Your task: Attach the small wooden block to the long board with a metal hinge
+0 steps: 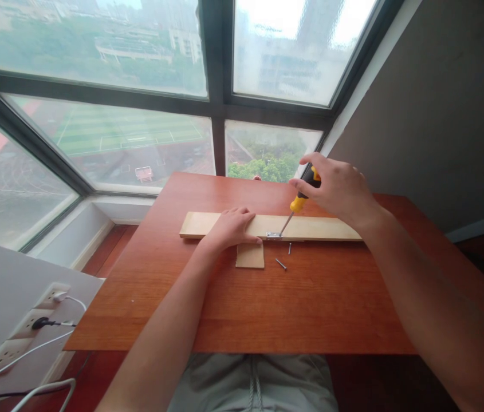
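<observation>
A long pale wooden board (319, 228) lies across the desk. On its near edge sits a small metal bracket (273, 235). My right hand (338, 186) grips the black and yellow handle of a screwdriver (297, 203), held tilted with its tip down at the bracket's right end. My left hand (233, 226) rests on the board left of the bracket, fingers lying over the top and thumb along the near edge. Partly under the board and my left thumb is a small square piece of thin wood (250, 256). Two loose screws, one short (290, 249) and one longer (281, 264), lie in front of the board.
The reddish-brown wooden desk (267, 315) carries all of this. Behind it stand large windows with dark frames (220, 109). Wall sockets (31, 323) with plugged-in cables are low on the left. A grey wall (431, 114) rises at the right.
</observation>
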Available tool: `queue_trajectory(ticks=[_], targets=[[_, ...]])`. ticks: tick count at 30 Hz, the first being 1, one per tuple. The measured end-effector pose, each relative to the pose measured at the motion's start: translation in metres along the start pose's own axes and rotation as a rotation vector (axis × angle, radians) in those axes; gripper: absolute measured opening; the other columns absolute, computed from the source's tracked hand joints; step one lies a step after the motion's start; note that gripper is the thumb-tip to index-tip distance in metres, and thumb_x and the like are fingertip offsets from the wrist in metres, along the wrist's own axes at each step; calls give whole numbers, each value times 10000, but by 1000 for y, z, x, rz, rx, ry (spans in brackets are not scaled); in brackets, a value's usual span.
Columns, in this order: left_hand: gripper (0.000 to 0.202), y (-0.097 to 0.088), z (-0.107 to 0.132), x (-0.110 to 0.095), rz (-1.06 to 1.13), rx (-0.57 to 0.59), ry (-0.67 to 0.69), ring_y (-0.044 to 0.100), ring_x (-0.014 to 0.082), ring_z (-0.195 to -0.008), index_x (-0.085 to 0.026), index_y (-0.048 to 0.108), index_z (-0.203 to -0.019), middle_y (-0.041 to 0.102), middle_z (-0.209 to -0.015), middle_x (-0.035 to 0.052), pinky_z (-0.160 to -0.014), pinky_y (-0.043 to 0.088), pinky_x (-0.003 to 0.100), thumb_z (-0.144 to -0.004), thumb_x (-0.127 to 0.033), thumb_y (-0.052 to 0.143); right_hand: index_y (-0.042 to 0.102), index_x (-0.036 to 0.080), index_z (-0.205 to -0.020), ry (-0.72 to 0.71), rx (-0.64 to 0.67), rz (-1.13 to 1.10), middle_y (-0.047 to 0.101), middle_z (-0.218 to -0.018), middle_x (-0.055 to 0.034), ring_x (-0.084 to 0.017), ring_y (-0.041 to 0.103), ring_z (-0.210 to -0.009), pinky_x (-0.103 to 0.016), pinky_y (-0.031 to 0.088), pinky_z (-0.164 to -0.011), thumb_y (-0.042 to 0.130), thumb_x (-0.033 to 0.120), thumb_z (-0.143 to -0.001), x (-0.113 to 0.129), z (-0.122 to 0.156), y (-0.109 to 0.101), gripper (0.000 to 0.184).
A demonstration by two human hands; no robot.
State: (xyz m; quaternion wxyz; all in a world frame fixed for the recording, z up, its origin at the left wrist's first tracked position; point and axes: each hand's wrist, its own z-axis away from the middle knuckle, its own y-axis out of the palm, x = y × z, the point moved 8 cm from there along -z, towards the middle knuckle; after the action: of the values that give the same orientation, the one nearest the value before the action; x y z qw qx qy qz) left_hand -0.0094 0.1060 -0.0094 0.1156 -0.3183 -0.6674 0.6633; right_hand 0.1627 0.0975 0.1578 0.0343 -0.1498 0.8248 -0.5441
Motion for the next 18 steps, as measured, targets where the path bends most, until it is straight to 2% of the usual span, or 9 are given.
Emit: queue_trajectory(ticks=[2, 4, 6, 8, 12, 14, 16, 18], targets=[[638, 0, 0, 0, -3, -1, 3, 596, 289, -1051, -209, 633, -1187, 632, -1180, 113, -880, 447, 357, -748, -667, 696, 621, 234, -1221, 0, 22, -59, 718, -928, -94, -278, 648, -798, -402, 467, -691, 542, 513, -884, 0, 0, 2, 445], [648, 1, 0, 0, -3, -1, 8, 595, 292, -1052, -204, 633, -1191, 631, -1177, 117, -877, 447, 358, -746, -671, 695, 594, 229, -1255, -57, 74, -213, 718, -1038, -88, -256, 651, -864, -394, 489, -749, 538, 370, -875, 3, 0, 4, 409], [654, 1, -1, 1, -3, 1, 7, 594, 295, -1055, -204, 633, -1192, 627, -1182, 120, -878, 446, 359, -741, -673, 697, 568, 234, -1285, -121, 134, -353, 706, -1124, -69, -227, 648, -906, -367, 499, -792, 546, 271, -835, 8, 1, 5, 451], [652, 2, -1, 1, -5, 5, 6, 594, 295, -1055, -206, 635, -1189, 625, -1183, 120, -876, 445, 357, -739, -674, 698, 565, 239, -1298, -126, 137, -355, 711, -1093, -63, -222, 649, -873, -360, 498, -776, 568, 292, -833, 8, 1, 4, 468], [643, 1, -1, 1, -16, 5, 8, 600, 291, -1033, -200, 642, -1173, 629, -1163, 120, -848, 450, 351, -746, -678, 689, 612, 238, -1259, -28, 2, -76, 714, -944, -88, -279, 647, -816, -393, 465, -700, 616, 515, -833, 3, 1, -2, 508], [641, 1, -1, 1, -16, 2, 12, 602, 291, -1029, -198, 642, -1169, 632, -1155, 119, -847, 452, 352, -748, -679, 687, 631, 235, -1223, 1, -17, -20, 713, -916, -97, -296, 648, -822, -398, 455, -692, 593, 562, -839, 3, 1, -3, 506], [638, 1, -1, 1, -12, 0, 13, 601, 293, -1036, -203, 642, -1169, 633, -1157, 119, -858, 451, 355, -748, -679, 688, 624, 229, -1221, -15, 26, -110, 718, -941, -93, -273, 649, -820, -386, 463, -701, 544, 489, -878, 5, 0, 0, 438], [635, 1, -1, 1, -9, -1, 12, 601, 295, -1041, -207, 643, -1167, 634, -1163, 119, -865, 449, 358, -745, -679, 690, 594, 229, -1250, -81, 97, -286, 720, -1036, -78, -236, 649, -843, -366, 482, -730, 535, 347, -867, 9, 0, 2, 405]])
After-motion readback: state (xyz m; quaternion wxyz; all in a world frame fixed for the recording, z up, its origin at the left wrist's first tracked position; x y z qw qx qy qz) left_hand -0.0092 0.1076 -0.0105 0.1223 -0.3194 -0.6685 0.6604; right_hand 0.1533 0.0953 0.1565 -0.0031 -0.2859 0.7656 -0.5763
